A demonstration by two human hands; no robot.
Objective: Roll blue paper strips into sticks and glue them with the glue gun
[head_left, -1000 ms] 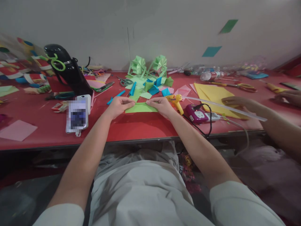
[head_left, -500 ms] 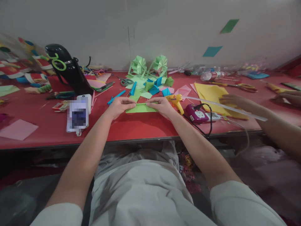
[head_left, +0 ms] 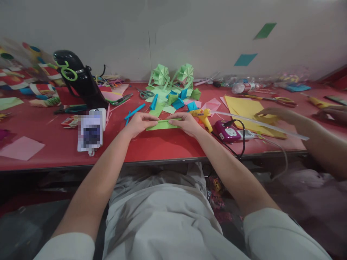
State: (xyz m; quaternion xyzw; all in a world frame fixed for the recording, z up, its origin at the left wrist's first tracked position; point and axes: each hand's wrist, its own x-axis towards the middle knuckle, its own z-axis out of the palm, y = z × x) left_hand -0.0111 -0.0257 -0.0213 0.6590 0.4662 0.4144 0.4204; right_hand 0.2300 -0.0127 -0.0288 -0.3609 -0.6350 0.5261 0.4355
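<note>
A sheet of green paper (head_left: 163, 125) lies on the red table in front of me, its far edge rolled into a narrow tube. At the left end, my left hand (head_left: 140, 123) is closed with thumb and fingers on the roll. My right hand (head_left: 186, 122) pinches the other end the same way. Just behind sit blue paper rolls (head_left: 153, 102), folded blue paper pieces (head_left: 178, 103) and green paper scraps (head_left: 168, 109). Close to my right hand rests a yellow glue gun (head_left: 202, 116) with a long clear glue stick (head_left: 252, 122) in it.
Two green paper lanterns (head_left: 160, 74) stand by the wall. On the left are a black bottle (head_left: 78, 79) and a phone (head_left: 90, 131). To the right are a purple power socket (head_left: 227, 131), yellow paper (head_left: 240, 104) and another person's hand (head_left: 267, 112). Scissors (head_left: 145, 94) lie behind.
My hands stay on the paper with only a slight shift of the fingers along the roll. The other person's hand on the yellow paper has moved a little to the right.
</note>
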